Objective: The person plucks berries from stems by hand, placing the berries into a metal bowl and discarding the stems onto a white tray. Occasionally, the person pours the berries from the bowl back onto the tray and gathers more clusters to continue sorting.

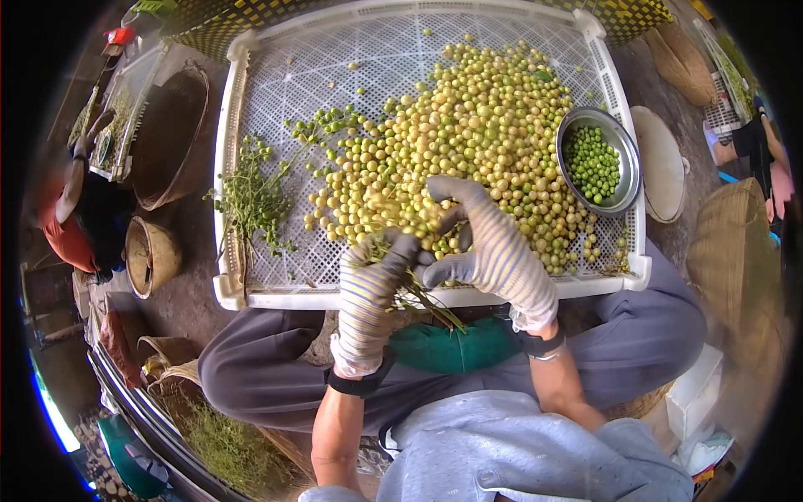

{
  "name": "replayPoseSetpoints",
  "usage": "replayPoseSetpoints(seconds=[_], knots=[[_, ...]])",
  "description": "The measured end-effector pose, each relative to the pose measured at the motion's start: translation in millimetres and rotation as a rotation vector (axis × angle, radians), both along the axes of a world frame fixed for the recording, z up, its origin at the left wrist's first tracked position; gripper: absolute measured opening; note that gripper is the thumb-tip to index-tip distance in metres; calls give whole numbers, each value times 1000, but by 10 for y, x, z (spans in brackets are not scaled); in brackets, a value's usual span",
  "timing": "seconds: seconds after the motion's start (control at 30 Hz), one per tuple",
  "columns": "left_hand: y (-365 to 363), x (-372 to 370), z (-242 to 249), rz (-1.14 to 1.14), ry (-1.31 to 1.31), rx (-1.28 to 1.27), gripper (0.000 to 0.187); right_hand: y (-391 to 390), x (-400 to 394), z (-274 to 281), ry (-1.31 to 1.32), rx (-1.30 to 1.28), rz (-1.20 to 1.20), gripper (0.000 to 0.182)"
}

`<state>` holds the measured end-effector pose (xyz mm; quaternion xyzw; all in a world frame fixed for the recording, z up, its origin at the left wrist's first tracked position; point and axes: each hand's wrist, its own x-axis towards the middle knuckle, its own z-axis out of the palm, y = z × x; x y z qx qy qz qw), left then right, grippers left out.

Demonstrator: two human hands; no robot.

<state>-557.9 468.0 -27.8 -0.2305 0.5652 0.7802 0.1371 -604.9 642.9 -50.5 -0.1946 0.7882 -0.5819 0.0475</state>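
Striped gloves with grey fingertips cover both my hands. My left hand (376,284) is closed round a bunch of green stems (431,305) whose ends hang over the near edge of a white mesh tray (335,54). Close beside it on the right, my right hand (485,243) has its fingers curved apart, with nothing seen between them, over a heap of yellow-green round fruits (477,125). At the tray's right side a metal bowl (627,194) holds small green fruits (592,163). Fruit-bearing sprigs (259,197) lie at the tray's left.
A person in a red top (63,226) is at the left, and another person (774,159) at the far right. Woven baskets (152,258) stand at the left. A round pale lid-like object (659,163) lies right of the tray. Cut greenery (230,443) is at lower left.
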Motion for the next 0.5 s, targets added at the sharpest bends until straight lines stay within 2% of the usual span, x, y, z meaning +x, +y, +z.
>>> replayPoseSetpoints(seconds=[0.03, 0.07, 0.1, 0.13, 0.17, 0.2, 0.23, 0.27, 0.37, 0.4, 0.43, 0.5], knots=[[43, 10, -5, -52, 36, -31, 18, -15, -16, -78, 69, -48, -13, 86], [98, 41, -42, -42, 37, 21, 18, -13, 2, -41, -95, -82, 46, 92], [142, 75, -106, -29, 35, 72, 18, -8, 24, -143, -67, -47, 40, 82], [159, 68, -175, -56, 100, -31, 19, 1, 39, -227, -278, -211, 88, 69], [160, 54, -176, -58, 98, -31, 19, 3, 36, -239, -487, -376, 135, 57], [153, 40, -170, -75, 109, -33, 18, 26, 32, -230, -487, -378, 133, 57], [155, 32, -161, -93, 118, -33, 18, 58, 26, -207, -612, -484, 153, 49], [179, 25, -94, -44, 18, -18, 18, 85, 16, -184, -735, -590, 171, 41], [220, 22, -110, -39, 39, -22, 17, 123, -15, -242, -746, -572, 94, 37], [205, 2, -80, -99, 47, -66, 17, 54, -26, -279, -586, -500, 23, 43], [207, 4, -83, -98, 46, -67, 17, 62, -27, -277, -587, -501, 24, 43], [247, 8, -106, -95, 12, -141, 18, 104, -30, -262, -594, -441, 178, 46]])
